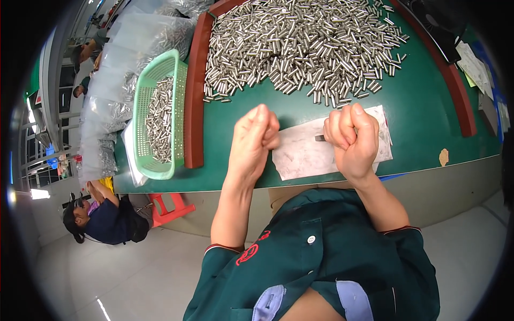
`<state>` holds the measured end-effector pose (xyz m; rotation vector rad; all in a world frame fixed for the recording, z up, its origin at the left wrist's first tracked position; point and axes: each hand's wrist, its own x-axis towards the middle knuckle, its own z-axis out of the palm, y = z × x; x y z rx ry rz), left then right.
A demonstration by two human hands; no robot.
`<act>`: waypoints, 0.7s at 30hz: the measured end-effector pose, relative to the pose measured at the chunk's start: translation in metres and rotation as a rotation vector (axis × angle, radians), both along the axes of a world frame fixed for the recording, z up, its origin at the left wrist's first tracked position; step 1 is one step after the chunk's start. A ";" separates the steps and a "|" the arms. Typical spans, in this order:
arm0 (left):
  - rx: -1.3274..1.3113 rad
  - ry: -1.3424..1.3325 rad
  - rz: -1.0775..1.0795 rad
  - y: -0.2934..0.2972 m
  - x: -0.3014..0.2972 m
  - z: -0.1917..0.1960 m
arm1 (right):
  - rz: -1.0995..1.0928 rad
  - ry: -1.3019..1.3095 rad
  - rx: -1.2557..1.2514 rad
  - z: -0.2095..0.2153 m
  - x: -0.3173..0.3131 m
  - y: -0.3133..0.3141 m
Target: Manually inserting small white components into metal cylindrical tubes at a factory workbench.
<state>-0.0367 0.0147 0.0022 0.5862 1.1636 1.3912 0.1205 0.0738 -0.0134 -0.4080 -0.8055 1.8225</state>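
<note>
My left hand (252, 134) is curled into a fist above the table, at the left end of a smudged white sheet (300, 155). Whatever its fingers may hold is hidden. Over the right part of that sheet, my right hand (353, 140) is also closed. The dark end of a small metal pin (319, 138) pokes out from its finger side, and the rest is covered by the hand. Beyond both hands spreads a large heap of short, shiny metal pins (305, 48), a few of them loose along its near edge.
A red-brown rail (195, 107) and another rail (455, 96) bound the green table (423, 128). Left of the first stands a green basket (140, 123) of pins, beside clear bags (115, 64) of metal parts. Another person (107, 219) sits lower left near a red stool (171, 209).
</note>
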 end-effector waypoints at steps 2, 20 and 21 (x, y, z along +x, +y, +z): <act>-0.010 0.706 0.062 0.020 0.007 0.003 | 0.001 0.003 -0.009 0.001 0.000 0.000; -0.028 -0.222 -0.040 0.005 -0.008 -0.008 | 0.015 -0.017 -0.030 0.002 0.001 0.001; -0.032 -0.214 -0.037 0.002 -0.008 -0.008 | 0.014 -0.016 -0.028 0.002 0.000 0.001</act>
